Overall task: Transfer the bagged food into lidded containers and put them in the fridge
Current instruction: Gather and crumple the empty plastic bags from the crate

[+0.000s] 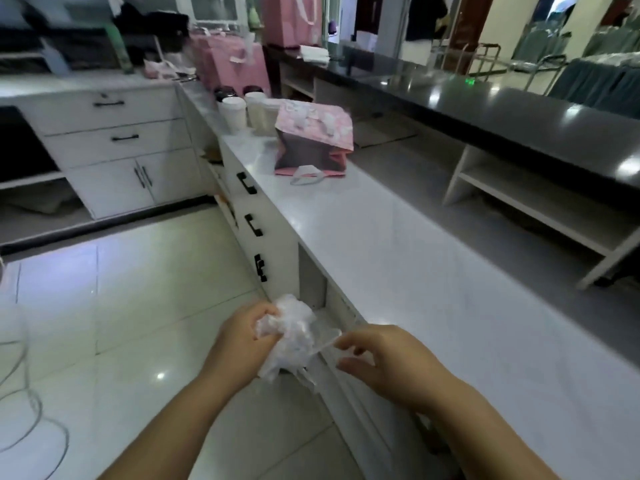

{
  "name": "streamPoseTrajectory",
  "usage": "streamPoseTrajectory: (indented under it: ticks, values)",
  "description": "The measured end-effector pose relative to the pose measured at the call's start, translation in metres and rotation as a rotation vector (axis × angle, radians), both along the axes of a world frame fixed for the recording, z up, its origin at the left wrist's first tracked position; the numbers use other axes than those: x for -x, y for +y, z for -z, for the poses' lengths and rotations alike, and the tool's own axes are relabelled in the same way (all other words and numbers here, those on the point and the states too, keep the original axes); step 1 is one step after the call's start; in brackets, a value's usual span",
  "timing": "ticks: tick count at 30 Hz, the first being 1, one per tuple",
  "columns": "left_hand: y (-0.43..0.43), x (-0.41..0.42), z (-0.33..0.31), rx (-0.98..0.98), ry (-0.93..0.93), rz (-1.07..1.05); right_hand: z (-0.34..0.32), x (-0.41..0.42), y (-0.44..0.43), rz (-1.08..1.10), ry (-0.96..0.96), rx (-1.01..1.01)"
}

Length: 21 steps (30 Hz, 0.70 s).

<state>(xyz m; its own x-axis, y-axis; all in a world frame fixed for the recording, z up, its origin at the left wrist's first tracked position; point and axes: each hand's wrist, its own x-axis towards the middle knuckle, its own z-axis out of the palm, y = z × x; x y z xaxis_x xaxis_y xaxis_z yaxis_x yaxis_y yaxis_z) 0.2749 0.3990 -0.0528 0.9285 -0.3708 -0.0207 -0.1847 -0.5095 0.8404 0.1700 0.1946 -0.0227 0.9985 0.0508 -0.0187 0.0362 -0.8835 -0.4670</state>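
Gripping the crumpled clear bag (294, 330) in the left hand (242, 337) at 6 o'clock, just off the edge of the white counter (415, 271), with the right hand (384, 362) pinching its stretched corner, the person would best tease it open gently, over that counter.

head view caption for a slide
Left hand and right hand hold a crumpled clear plastic bag beside a white counter with a pink gift bag
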Motion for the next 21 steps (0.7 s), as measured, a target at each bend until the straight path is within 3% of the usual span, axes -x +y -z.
streamPoseTrajectory:
  ticks: [8, 21]
  values:
    - [0.060, -0.070, 0.062, -0.228, 0.068, -0.085, 0.053, -0.102, 0.051, -0.164, 0.388, 0.089]
    - [0.074, -0.196, 0.160, -0.430, 0.370, -0.294, 0.167, -0.279, 0.075, -0.176, 0.661, 0.200]
